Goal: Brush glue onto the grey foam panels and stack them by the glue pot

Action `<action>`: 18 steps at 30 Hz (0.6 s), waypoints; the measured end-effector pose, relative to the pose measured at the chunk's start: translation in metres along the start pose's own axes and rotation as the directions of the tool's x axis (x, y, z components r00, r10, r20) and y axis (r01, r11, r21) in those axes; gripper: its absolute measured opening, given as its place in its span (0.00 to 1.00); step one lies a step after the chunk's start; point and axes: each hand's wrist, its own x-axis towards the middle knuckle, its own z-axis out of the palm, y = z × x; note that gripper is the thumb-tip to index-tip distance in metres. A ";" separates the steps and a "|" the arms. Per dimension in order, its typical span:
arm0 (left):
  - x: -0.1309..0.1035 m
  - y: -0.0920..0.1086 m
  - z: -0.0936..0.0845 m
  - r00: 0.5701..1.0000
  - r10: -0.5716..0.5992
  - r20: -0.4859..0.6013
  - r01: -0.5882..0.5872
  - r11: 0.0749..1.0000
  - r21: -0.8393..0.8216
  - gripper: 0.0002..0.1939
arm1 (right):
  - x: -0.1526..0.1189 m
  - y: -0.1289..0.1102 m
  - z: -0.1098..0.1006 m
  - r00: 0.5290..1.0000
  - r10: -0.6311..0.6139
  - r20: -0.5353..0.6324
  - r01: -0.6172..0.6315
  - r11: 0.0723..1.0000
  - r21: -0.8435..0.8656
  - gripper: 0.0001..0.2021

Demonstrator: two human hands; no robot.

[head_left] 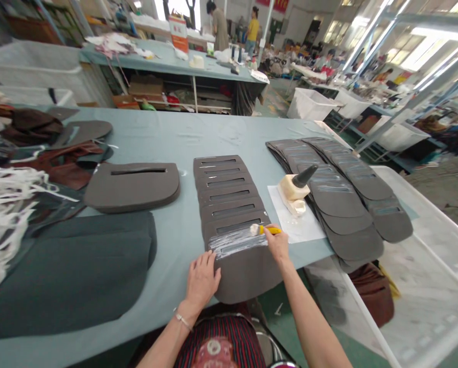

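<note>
Panels of dark grey, flat, round-ended material [231, 202], each slotted, overlap in a row on a table covered in pale blue-green [175, 240]. At the row's near end, the right hand [278, 245] grips a small yellow-handled brush [266, 230], its whitened tip on the panels beside a streaky white smear [238, 240]. The left hand [203, 278] lies flat, grasping nothing, fingertips against the row's near left edge. Just right of the row, a cream-coloured bottle with a black conical top [293, 191] stands on a white paper sheet [309, 232]; beyond that lie more fanned grey panels [340, 207]. Left of the row sits a thick grey slotted pile [133, 189].
</note>
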 end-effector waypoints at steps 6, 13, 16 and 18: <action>0.015 -0.008 -0.011 0.998 -0.057 -0.036 0.053 0.993 -0.104 0.14 | 0.024 -0.008 -0.013 0.999 -0.037 0.006 0.037 0.999 0.023 0.14; 0.033 -0.017 -0.004 0.995 -0.064 -0.075 0.061 0.997 -0.050 0.19 | -0.013 -0.076 0.067 0.932 -0.269 0.245 0.194 0.937 0.289 0.09; 0.033 -0.016 -0.001 0.996 -0.065 -0.062 0.063 0.997 -0.035 0.19 | -0.003 -0.070 0.067 0.959 -0.190 0.212 0.161 0.976 0.146 0.08; 0.032 -0.016 -0.002 0.996 -0.059 -0.061 0.057 0.998 -0.030 0.19 | 0.002 -0.068 0.063 0.983 -0.160 0.088 0.161 0.987 -0.009 0.07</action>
